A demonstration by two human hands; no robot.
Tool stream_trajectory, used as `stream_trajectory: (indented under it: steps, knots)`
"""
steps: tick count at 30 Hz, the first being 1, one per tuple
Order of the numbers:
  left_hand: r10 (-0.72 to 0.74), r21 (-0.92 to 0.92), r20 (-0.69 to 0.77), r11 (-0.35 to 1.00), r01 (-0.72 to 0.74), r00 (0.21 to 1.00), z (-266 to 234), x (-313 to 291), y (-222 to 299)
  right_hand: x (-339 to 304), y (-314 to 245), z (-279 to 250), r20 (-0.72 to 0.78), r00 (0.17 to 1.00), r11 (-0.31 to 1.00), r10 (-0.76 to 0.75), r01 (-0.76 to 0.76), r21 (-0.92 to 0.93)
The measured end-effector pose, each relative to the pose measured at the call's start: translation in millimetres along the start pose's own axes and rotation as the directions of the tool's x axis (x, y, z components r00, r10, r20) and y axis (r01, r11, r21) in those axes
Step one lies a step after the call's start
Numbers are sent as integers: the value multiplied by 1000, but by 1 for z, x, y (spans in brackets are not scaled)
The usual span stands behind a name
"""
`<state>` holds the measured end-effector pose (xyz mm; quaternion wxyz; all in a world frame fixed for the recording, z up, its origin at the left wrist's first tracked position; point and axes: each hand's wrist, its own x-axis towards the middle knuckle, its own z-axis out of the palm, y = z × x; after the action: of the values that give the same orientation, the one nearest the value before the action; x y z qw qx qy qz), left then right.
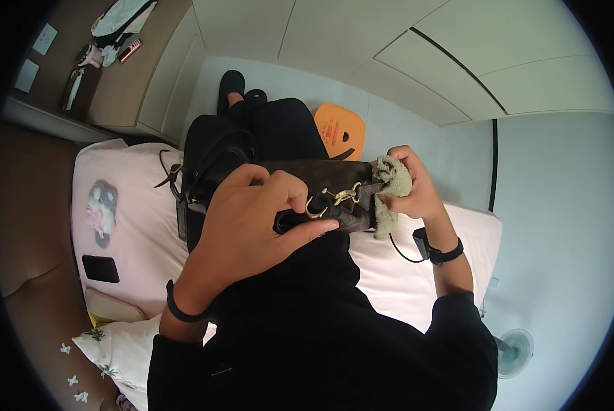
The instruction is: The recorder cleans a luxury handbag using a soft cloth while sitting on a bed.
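Bag (303,172) lies across your lap (290,130); your left hand (245,222), part-curled at eight o'clock, grips its edge, likely steadying it; your right hand (420,188), three o'clock, clutches fuzzy cloth (395,177).

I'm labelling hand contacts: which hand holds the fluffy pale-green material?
The right hand, gripping the fluffy material at the right end of the dark bag. The left hand is instead at the gold-coloured ring.
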<state>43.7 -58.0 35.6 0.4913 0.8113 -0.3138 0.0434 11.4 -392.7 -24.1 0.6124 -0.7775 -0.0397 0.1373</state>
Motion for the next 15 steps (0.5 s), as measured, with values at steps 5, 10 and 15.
stream_trajectory:
  steps: [5, 10, 15]
  knots:
    - [79, -94, 105, 993, -69, 991, -12, 3, 2, 10, -10, -2, -86, 987, 991, -135, 136, 14]
    - [31, -241, 175, 970, 13, 984, -50, 9, 3, 17, -72, 18, -217, 889, 904, -404, 424, 56]
    - [17, -70, 340, 998, 8, 940, -80, 17, 23, 31, -130, 65, -129, 827, 802, -547, 562, 202]
